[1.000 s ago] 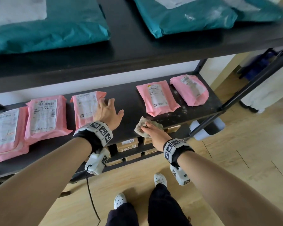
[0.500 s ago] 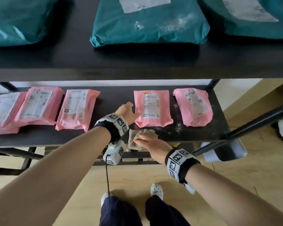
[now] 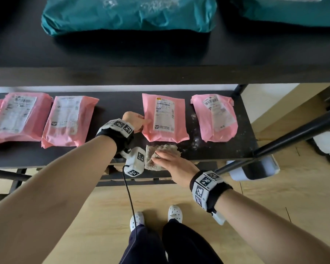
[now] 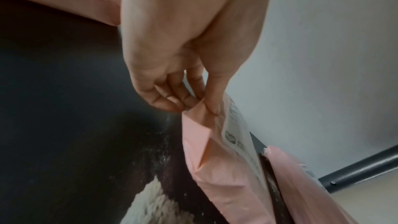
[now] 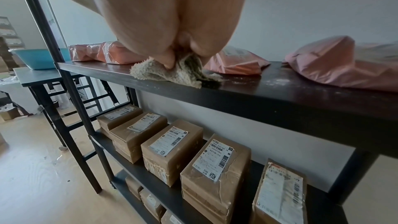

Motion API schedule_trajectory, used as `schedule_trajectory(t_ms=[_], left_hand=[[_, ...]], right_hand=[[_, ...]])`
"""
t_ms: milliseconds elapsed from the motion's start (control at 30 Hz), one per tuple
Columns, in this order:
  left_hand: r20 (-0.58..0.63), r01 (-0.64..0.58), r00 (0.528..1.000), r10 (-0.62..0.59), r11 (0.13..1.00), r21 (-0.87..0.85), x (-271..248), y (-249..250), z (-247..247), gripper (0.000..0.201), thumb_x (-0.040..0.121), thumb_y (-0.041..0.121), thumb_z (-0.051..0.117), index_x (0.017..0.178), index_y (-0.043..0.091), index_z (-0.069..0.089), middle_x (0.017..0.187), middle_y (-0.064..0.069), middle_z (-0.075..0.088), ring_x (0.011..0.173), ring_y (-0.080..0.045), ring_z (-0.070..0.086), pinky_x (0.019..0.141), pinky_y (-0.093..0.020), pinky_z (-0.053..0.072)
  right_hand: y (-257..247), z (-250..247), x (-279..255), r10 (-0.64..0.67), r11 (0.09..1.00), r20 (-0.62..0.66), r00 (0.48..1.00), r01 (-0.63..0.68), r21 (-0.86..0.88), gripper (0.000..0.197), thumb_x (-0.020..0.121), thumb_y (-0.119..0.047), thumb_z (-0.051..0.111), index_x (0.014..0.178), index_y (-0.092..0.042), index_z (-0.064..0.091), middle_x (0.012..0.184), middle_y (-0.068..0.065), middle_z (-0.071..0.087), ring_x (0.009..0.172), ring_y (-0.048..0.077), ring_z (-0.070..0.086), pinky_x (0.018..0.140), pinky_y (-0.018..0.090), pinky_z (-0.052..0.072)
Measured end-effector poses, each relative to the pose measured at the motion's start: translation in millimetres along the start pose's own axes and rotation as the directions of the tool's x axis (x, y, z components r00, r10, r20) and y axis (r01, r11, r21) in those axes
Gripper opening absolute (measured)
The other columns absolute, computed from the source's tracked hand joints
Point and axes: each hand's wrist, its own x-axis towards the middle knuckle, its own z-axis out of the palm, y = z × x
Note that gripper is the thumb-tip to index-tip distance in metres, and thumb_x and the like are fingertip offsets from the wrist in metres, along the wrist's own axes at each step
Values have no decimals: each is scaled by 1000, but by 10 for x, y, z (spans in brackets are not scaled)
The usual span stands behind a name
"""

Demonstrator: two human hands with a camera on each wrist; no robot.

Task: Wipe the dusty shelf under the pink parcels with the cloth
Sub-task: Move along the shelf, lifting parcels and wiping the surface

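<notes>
Just beneath right hand, cloth.

Mid-frame, the left hand touches the left edge of the middle pink parcel on the dark shelf. Just below that parcel, the right hand lies on the beige cloth at the shelf's front edge. White dust speckles the shelf between this parcel and the right pink parcel. A teal parcel lies on the board at the top.

Pale wood floor is spreading below, white wall standing behind. Black bench w/ blue tub is sitting nearby.
</notes>
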Motion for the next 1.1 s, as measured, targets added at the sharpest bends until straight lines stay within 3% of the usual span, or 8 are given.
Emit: schedule_trajectory(t_ms=[167, 267, 400, 600, 733, 800, 967, 1100], left_hand=[[35, -53, 998, 58, 992, -116, -82, 64, -70, 16, 91, 7, 58, 74, 7, 57, 99, -18, 64, 88, -27, 65, 83, -43, 56], [41, -87, 995, 95, 980, -178, -118, 97, -216, 15, 93, 3, 52, 78, 8, 52, 102, -21, 61, 81, -28, 65, 75, -43, 57], [31, -102, 993, 113, 964, -244, -172, 143, -499, 7, 95, 6, 51, 100, 3, 51, 115, -20, 60, 100, -32, 65, 79, -45, 57], [84, -74, 990, 114, 921, -382, -226, 66, -972, 24, 95, 12, 51, 116, 2, 50, 116, -11, 61, 102, -26, 65, 75, -38, 58], [55, -73, 993, 108, 897, -435, -179, -49, -1189, 5, 96, 12, 50, 94, 8, 49, 107, -10, 62, 88, -22, 66, 57, -29, 59], [52, -78, 992, 114, 884, -461, -155, -87, -1267, 6, 97, 13, 47, 93, 8, 48, 100, -9, 62, 83, -20, 65, 50, -26, 58], [46, -79, 992, 116, 869, -489, -19, -160, -1421, 8, 97, 14, 49, 96, 6, 51, 96, -11, 63, 80, -19, 66, 50, -25, 57], [61, -89, 987, 150, 817, -569, 14, -154, -1497, 14, 97, 13, 48, 90, 3, 57, 84, -8, 68, 60, -10, 70, 48, -21, 55]], right_hand=[[-19, 6, -3, 62, 996, -36, 997, -59, 65, 76, 83, 23, 38, 147, -18, 30, 160, 0, 13, 148, 13, 9, 120, 28, 18], [-62, 8, -1, 97, 993, -50, 994, -93, 67, 79, 82, 24, 39, 147, -20, 31, 161, -1, 13, 148, 13, 13, 118, 32, 28], [-97, -15, 59, 235, 961, -90, 968, -217, 170, 72, 85, 18, 39, 143, -23, 37, 158, -4, 21, 140, 20, 35, 110, 33, 38], [10, -150, 147, 515, 826, -428, 742, -298, 478, 42, 95, 0, 37, 135, -9, 47, 141, 8, 51, 128, 22, 50, 108, 26, 35], [2, 14, 247, 468, 880, -273, 841, -414, 233, 44, 95, -1, 37, 137, -12, 43, 149, 10, 36, 140, 25, 33, 114, 32, 27], [-111, 133, 320, 478, 877, -262, 838, -438, 198, 46, 96, -3, 37, 141, -13, 38, 156, 11, 23, 147, 26, 17, 119, 35, 19], [-571, 242, 835, 243, 967, -158, 957, -225, 122, 65, 89, 10, 43, 147, -14, 26, 159, 10, 12, 148, 25, 6, 122, 41, 13], [-168, -3, 1292, 322, 947, -177, 930, -319, 47, 71, 85, 8, 48, 147, -16, 24, 158, 13, 12, 147, 28, 10, 120, 39, 14]])
